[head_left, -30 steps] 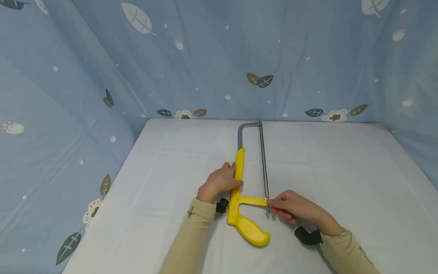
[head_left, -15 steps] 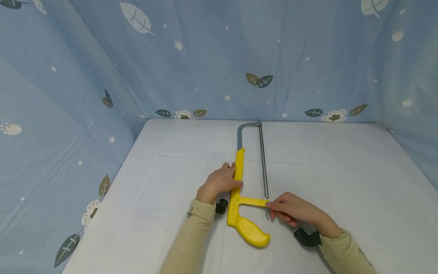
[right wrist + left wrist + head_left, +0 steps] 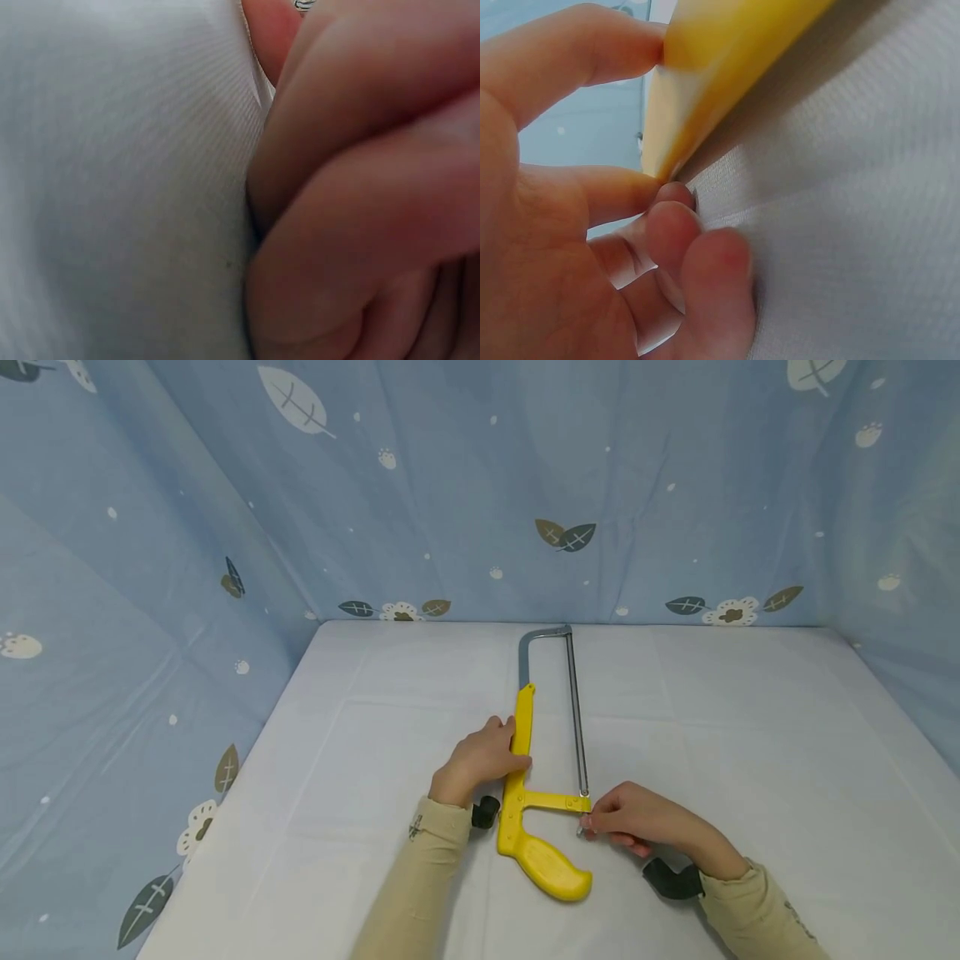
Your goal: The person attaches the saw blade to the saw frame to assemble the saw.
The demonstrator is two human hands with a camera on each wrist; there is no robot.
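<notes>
A yellow hacksaw (image 3: pixel 534 827) lies flat on the white table (image 3: pixel 750 735), its grey metal frame and thin blade (image 3: pixel 577 718) running away from me. My left hand (image 3: pixel 483 758) grips the yellow upper bar (image 3: pixel 705 82) of the saw, thumb on one side and fingers on the other. My right hand (image 3: pixel 630 817) pinches the small metal screw end (image 3: pixel 582 828) at the near end of the blade, just below the yellow crosspiece. In the right wrist view only curled fingers (image 3: pixel 360 187) and a glint of metal (image 3: pixel 304 4) show.
Blue cloth walls (image 3: pixel 450 485) with leaf prints close the table on the left, back and right. Black wrist mounts sit at both cuffs (image 3: pixel 671 878). The white cloth stretches bare on either side of the saw.
My right hand's fingertips have slipped slightly down from the crosspiece's end to the screw end below it. The left hand and the saw have stayed put.
</notes>
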